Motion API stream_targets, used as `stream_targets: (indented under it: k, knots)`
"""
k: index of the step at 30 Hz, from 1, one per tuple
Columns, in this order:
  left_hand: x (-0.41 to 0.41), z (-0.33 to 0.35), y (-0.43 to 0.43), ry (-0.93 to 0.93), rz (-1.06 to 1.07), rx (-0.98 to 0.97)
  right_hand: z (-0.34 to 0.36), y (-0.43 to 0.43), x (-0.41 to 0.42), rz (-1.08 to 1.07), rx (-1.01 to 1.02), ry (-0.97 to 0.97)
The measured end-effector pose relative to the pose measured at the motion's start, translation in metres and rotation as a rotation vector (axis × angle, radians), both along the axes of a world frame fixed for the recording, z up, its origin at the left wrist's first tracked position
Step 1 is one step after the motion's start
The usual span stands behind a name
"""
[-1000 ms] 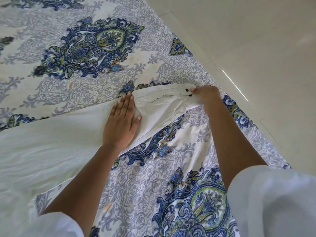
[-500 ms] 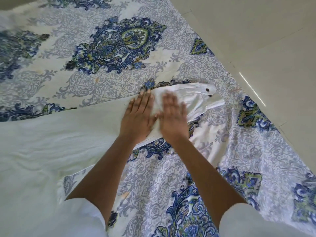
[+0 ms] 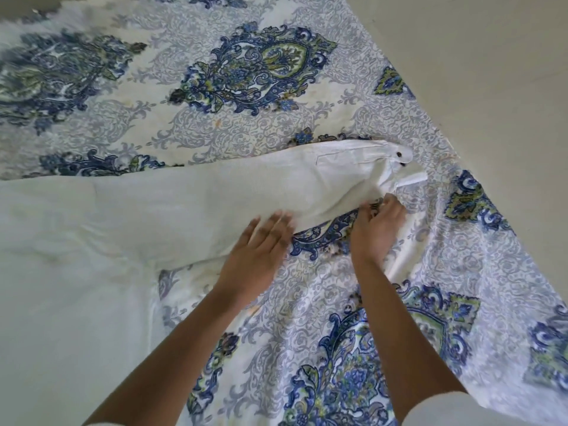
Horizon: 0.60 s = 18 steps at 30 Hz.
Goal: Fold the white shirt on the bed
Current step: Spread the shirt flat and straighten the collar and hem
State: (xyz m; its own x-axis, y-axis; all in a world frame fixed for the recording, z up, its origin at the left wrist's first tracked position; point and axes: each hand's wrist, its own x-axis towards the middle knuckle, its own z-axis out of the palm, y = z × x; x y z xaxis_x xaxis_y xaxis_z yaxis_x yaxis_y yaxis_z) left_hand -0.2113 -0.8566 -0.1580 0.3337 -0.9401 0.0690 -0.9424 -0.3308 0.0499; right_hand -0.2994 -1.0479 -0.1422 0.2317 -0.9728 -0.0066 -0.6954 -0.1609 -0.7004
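The left hand (image 3: 256,259) lies flat, with its fingers (image 3: 276,222) straight and close together. The fingertips touch the bottom edge of the soft white cloth shirt (image 3: 199,204). They look blurry.

The right hand (image 3: 376,230) has its fingers (image 3: 390,202) bent. Their tips are at the shirt's edge, near the cuff (image 3: 402,162). I cannot tell if they pinch the cloth or only touch it.

The shirt lies on the bed sheet (image 3: 246,118), which has blue, green and grey swirls. One long sleeve stretches out to the right. Its cuff is crumpled and has two small dark buttons (image 3: 399,154). The rest of the shirt runs off the picture at the left and the bottom. The pale smooth floor (image 3: 491,72) shows at the top right.
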Motion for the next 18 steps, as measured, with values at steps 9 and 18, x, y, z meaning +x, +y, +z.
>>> stream_targets:
  k: [9,18]
  knots:
    - [-0.017,0.017,-0.079,-0.107,0.105,0.025,0.022,-0.062,0.006,-0.315,0.824,-0.378]
    - [-0.023,0.023,-0.105,0.029,0.149,-0.046,0.023,-0.067,-0.003,-0.339,0.859,-0.383]
